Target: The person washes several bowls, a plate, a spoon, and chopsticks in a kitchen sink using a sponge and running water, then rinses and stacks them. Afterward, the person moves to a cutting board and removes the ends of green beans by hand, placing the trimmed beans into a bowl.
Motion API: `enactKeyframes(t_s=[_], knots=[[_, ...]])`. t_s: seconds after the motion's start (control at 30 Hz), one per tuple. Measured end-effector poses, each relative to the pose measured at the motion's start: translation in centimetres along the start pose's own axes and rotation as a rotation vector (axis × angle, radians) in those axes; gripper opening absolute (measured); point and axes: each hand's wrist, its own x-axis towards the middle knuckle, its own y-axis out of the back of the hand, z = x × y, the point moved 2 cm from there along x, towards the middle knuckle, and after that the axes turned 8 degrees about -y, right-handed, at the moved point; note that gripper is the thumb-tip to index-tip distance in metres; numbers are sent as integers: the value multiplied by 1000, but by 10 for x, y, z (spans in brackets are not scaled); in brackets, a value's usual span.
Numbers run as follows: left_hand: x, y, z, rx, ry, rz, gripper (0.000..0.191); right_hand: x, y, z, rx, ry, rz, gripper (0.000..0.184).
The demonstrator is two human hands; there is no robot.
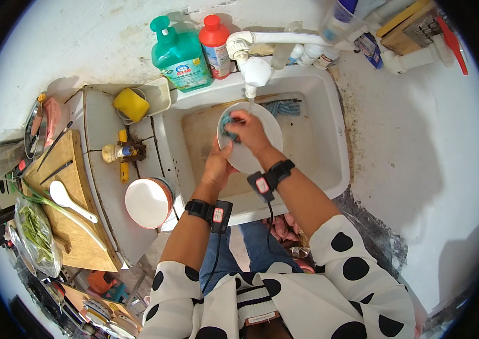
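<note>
My left hand (218,165) grips the left rim of a white plate or shallow bowl (250,154), thumb on its inner side. Pressed to the dish's inner surface is a blue-green cloth (226,127), held under the fingers of my right hand (247,130). The dish is tilted over a white sink (315,156), below the tap (256,72), where a thin stream of water seems to run. A second blue-grey striped cloth (284,107) lies at the back of the basin.
Left of the sink are stacked bowls (148,203), a yellow sponge (131,104) and a yellow-handled valve (123,154). A green pump bottle (183,63) and a red bottle (215,46) stand behind. Farther left, a cutting board (74,229) bears a white spoon (70,200) and a green onion.
</note>
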Motion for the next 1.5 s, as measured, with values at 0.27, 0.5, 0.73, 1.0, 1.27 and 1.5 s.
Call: enactKeyframes(t_s=[0.27,0.5,0.73,1.0,1.27,1.5], knots=[[8,24,4,-53,-115,262,44,-63,24,9,-760,234,-355,19],[-8,7,3,201,17,153,53,-8,56,-28,-1292,520,47,24],[-4,18,4,291,84,-30,83,-5,10,-47,-1203,845,-43,24],[-3,15,24,249,-306,155,83,-14,68,26,-43,-461,50,26],[7,13,4,559,-475,218,74,-69,-4,65,559,-691,87,21],[10,10,21,344,-224,162,66,-35,30,54,472,-418,287,18]])
